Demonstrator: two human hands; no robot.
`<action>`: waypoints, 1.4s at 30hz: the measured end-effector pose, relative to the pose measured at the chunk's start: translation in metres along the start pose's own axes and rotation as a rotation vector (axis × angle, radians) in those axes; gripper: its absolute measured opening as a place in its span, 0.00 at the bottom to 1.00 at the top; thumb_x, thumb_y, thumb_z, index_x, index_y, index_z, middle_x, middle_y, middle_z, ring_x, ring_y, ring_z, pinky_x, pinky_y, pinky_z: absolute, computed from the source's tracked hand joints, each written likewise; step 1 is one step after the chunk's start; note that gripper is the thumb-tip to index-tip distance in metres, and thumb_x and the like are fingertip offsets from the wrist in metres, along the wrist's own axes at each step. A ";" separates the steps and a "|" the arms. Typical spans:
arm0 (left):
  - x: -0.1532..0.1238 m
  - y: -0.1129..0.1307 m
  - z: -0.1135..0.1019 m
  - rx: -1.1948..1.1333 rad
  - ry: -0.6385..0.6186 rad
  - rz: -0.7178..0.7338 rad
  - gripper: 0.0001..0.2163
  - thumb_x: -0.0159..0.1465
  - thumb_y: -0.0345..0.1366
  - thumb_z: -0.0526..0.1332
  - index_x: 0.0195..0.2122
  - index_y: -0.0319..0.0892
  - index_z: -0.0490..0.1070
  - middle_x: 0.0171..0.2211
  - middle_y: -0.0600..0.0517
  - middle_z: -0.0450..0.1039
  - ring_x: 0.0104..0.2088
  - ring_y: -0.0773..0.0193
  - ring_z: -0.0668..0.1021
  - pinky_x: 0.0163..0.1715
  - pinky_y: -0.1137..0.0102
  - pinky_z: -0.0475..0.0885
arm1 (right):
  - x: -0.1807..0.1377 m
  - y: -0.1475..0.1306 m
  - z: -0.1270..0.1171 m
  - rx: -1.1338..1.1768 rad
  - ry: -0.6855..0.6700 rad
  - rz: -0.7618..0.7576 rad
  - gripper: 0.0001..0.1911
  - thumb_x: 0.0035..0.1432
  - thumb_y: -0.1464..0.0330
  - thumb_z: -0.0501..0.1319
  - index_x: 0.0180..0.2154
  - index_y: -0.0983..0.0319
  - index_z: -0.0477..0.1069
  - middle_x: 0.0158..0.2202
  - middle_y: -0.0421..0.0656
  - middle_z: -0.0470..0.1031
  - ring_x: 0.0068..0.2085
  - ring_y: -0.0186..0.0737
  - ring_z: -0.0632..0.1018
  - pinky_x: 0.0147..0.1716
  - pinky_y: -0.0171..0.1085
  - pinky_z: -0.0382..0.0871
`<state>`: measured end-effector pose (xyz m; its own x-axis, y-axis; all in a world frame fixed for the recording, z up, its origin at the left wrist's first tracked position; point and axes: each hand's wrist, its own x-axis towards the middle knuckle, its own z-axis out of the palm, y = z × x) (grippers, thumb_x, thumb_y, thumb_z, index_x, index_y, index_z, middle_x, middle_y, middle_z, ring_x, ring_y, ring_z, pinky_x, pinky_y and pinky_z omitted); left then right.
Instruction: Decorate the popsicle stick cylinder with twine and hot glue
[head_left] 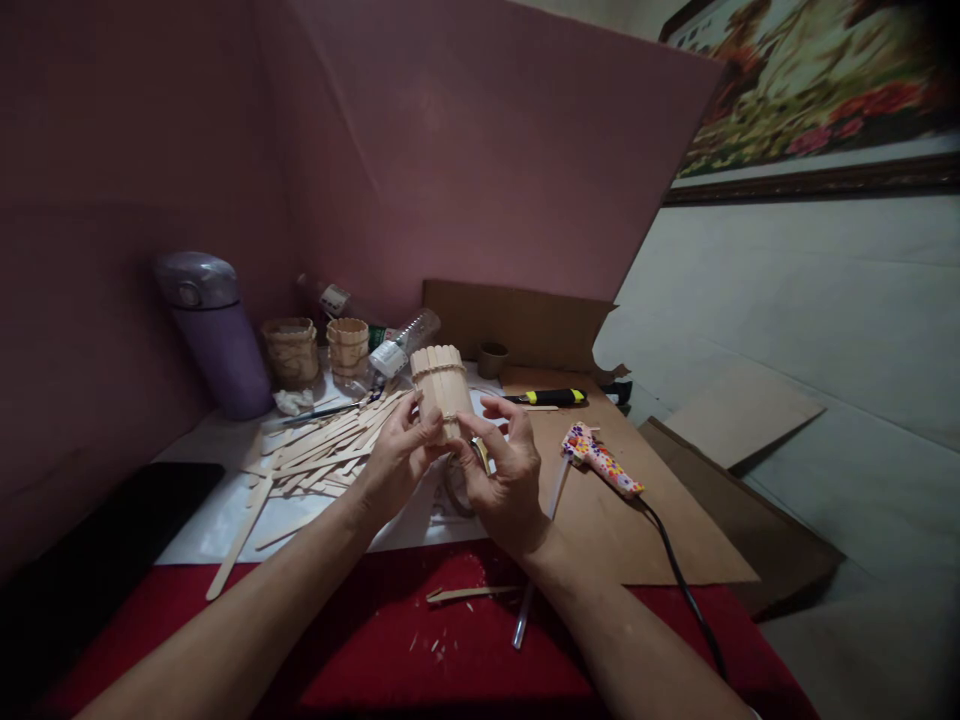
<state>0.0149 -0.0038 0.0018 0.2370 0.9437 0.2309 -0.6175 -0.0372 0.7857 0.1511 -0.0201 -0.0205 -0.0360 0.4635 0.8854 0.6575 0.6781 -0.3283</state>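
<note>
Between my hands, above the table, is a small cup made of upright wooden craft sticks point(441, 385). A thin braided cord circles it near the top, and another band shows lower down. My left hand point(405, 450) is closed round the cup's lower left side. On the other side, my right hand point(502, 465) presses thumb and fingertips against the lower band. A small shiny yellowish piece point(482, 456) shows by the right fingers; what it is I cannot make out. The cup's base is mostly hidden by my fingers.
Loose craft sticks point(322, 450) lie in a pile at left. Behind stand two stick cups point(291, 350), a purple flask point(221, 345) and a plastic bottle point(405, 342). A utility knife point(551, 397) and a patterned glue gun point(602, 460) with a black cord rest at right on cardboard point(675, 540).
</note>
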 end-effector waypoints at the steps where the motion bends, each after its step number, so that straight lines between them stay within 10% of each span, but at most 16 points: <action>1: 0.000 0.000 0.000 -0.001 -0.001 -0.001 0.19 0.58 0.34 0.65 0.50 0.40 0.67 0.47 0.44 0.71 0.40 0.61 0.77 0.34 0.71 0.73 | 0.000 0.000 0.000 0.003 0.002 0.006 0.15 0.58 0.72 0.61 0.47 0.58 0.72 0.50 0.49 0.66 0.51 0.47 0.71 0.47 0.50 0.71; 21: -0.002 0.008 -0.001 -0.158 -0.147 -0.066 0.20 0.56 0.28 0.65 0.51 0.39 0.68 0.47 0.44 0.75 0.48 0.55 0.76 0.46 0.68 0.70 | 0.004 -0.007 -0.005 0.101 0.021 -0.026 0.19 0.58 0.70 0.60 0.51 0.61 0.64 0.49 0.51 0.68 0.50 0.47 0.71 0.46 0.50 0.71; 42: -0.004 0.002 0.003 -0.107 -0.022 -0.157 0.12 0.56 0.30 0.63 0.42 0.35 0.73 0.42 0.43 0.78 0.42 0.56 0.79 0.41 0.68 0.75 | 0.006 -0.011 -0.007 0.030 0.015 -0.054 0.16 0.57 0.68 0.61 0.48 0.62 0.67 0.46 0.50 0.69 0.49 0.47 0.72 0.47 0.49 0.70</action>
<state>0.0150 -0.0090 0.0039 0.3529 0.9275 0.1236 -0.6475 0.1467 0.7478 0.1492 -0.0287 -0.0097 -0.0594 0.4179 0.9065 0.6321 0.7186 -0.2898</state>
